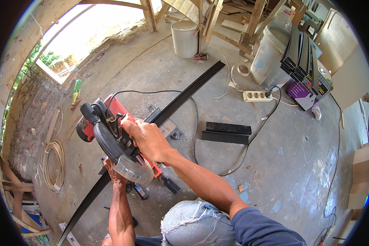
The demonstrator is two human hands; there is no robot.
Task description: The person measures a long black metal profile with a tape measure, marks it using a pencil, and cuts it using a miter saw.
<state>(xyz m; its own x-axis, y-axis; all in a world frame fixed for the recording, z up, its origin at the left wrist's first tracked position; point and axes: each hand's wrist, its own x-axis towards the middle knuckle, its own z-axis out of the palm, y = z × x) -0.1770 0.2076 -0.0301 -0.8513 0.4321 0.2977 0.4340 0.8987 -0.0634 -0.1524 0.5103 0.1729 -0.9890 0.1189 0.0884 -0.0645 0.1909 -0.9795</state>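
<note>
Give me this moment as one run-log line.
right hand: gripping red-and-black saw; left hand: at long black strip, partly hidden; strip: running beneath saw; two short black pieces: on floor

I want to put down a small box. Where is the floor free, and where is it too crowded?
Mostly free: the floor between the pale bucket and the saw, behind the cable; also right of the two short black bars, past the cable. Crowded: around the saw, with the right hand, left hand and long black bar.
</note>
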